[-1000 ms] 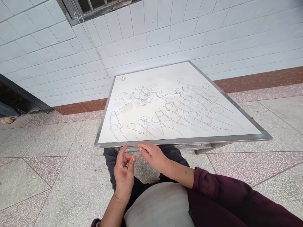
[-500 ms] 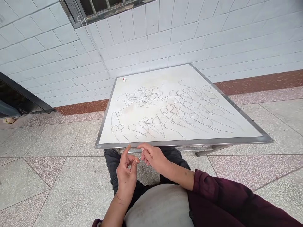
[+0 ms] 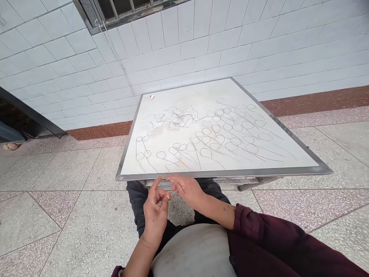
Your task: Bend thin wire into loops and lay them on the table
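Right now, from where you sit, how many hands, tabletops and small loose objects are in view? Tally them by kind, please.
Left hand: 1
Right hand: 1
White metal-edged tabletop: 1
Small red-and-white object: 1
Total: 4

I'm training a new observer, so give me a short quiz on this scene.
1. True or false: the right hand belongs to the arm with the maroon sleeve pushed back.
2. Where does the small white-and-red object lie? A: near the far left corner of the white board. B: in the right hand. C: on the floor tiles.
3. What shape repeats in rows across the board?

Key: 1. True. 2. A. 3. Looped ovals with trailing lines.
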Available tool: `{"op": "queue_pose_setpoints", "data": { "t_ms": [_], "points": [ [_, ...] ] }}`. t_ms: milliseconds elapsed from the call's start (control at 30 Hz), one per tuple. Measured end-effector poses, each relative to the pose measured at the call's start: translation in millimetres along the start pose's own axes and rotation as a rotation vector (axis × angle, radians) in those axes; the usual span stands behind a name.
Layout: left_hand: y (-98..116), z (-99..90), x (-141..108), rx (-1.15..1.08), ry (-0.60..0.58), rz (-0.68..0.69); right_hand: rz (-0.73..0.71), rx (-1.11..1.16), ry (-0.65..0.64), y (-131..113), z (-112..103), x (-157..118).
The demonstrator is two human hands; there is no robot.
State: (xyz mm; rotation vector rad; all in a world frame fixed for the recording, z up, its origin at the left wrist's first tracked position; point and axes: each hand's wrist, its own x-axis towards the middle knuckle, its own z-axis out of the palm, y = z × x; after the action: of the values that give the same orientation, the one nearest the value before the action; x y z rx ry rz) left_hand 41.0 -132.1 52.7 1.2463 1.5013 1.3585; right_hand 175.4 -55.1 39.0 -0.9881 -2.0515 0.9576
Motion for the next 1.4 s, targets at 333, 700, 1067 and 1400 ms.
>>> {"op": "queue_pose_setpoints", "data": {
  "t_ms": [333, 700, 1067, 1400],
  "points": [
    [3, -10.6, 16, -0.323, 0.232, -0.124, 0.047, 0.131, -0.132, -7, -2, -1],
    [-8, -8.9, 18, -0.341, 0.264, -0.089, -0.107, -0.110, -0.083, -10, 12, -4],
    [-3, 0.1, 38, -0.434, 0.237, -0.116, -0.189, -0.361, 0.015, -3, 7, 7],
    [-5, 1.4, 52, -0.457, 0.209, -0.108, -0.148, -0.342, 0.020, 4, 3, 14]
  ]
}}
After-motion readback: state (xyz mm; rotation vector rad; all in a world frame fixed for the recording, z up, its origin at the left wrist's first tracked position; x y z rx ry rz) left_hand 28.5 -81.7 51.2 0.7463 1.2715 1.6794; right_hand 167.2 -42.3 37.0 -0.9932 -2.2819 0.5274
